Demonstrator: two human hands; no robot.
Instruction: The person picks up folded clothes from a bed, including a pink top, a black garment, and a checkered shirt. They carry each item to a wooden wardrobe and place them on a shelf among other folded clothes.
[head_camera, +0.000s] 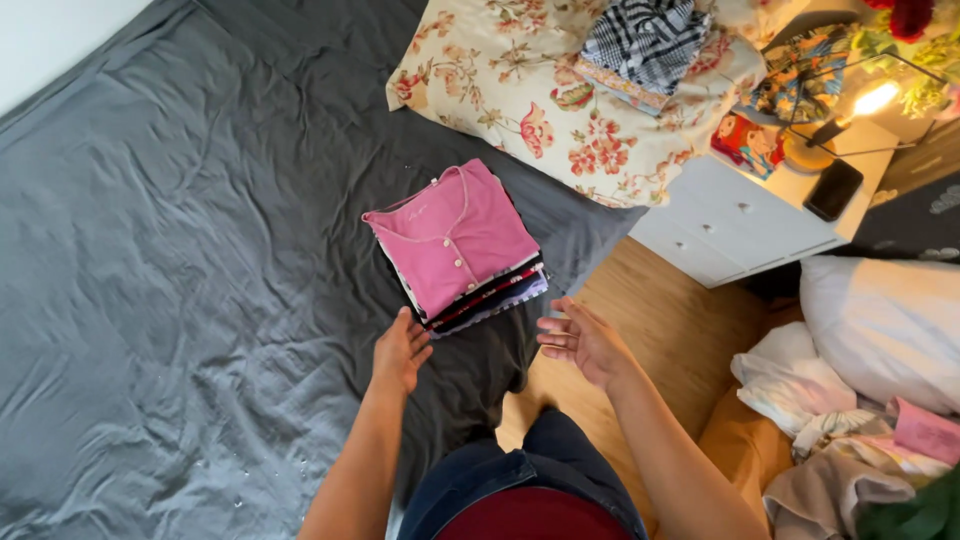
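While both hands hover empty, left hand (401, 352) and right hand (580, 343) flank one clothes stack (457, 247).

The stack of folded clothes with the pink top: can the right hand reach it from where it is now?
Probably yes. The right hand is open, just beside the stack of folded clothes near the edge of the grey sheet, and nothing lies between them.
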